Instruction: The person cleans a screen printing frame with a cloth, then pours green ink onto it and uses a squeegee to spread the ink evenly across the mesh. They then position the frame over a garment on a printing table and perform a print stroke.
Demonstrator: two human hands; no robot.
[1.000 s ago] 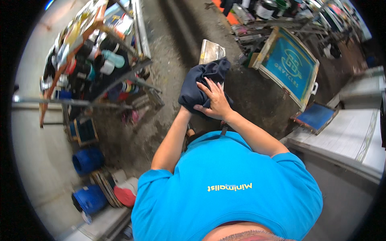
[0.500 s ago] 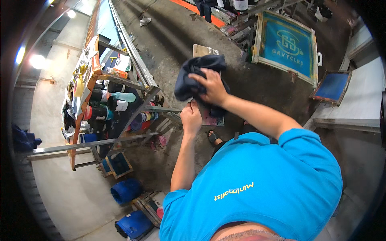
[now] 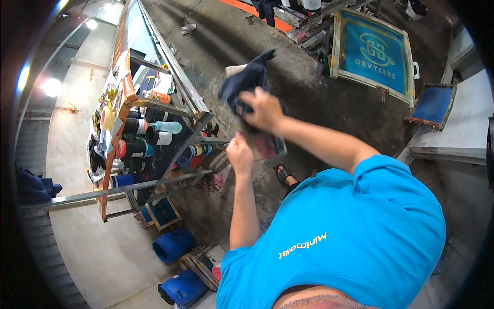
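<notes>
Dark cloth [image 3: 250, 82] held up at chest height, bunched in the right hand [image 3: 265, 109], fingers closed round it. Left hand [image 3: 239, 153] pinches its lower edge, beside a reddish printed piece [image 3: 268, 145]. Step looks like sorting or unfolding; next calls for a steady pull apart. Blue printing screen [image 3: 374, 51] leans beyond. Blue drums [image 3: 174, 245] lie on the floor; shelf rack [image 3: 154, 134] holds coloured tubs.

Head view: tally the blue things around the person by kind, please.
Blue plastic drums on the floor: 2
Blue-mesh printing screens in frames: 2
Blue shirt worn by the person: 1
Total: 5
</notes>
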